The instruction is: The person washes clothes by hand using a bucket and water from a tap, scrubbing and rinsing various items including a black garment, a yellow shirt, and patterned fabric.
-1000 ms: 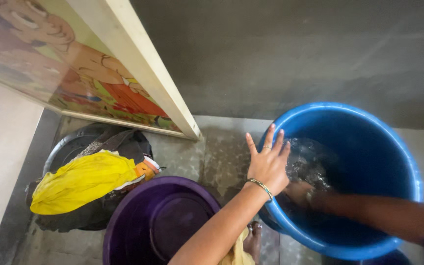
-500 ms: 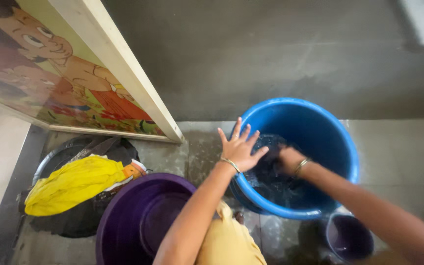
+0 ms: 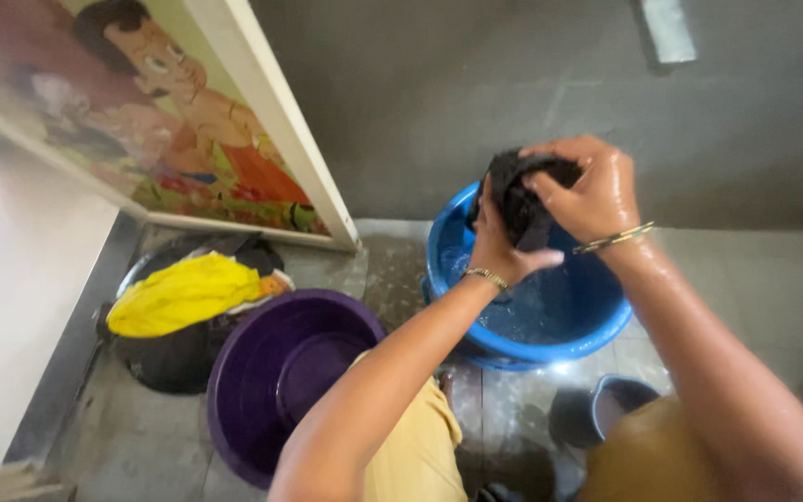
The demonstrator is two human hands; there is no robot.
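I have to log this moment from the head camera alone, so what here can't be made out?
- Dark wet cloth: wrung between left hand and right hand; their grip hides its shape and kind.
- Blue bucket: near rim behind the left forearm; water depth unclear.
- Black tub: contents covered by the yellow cloth.
- Small mug: partly behind the right arm.
- Purple tub: lower rim hidden by the arm.

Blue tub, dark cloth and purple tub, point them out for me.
blue tub [image 3: 597, 330], head view, front rim.
dark cloth [image 3: 522, 200], head view, bunched middle.
purple tub [image 3: 253, 349], head view, inner wall.
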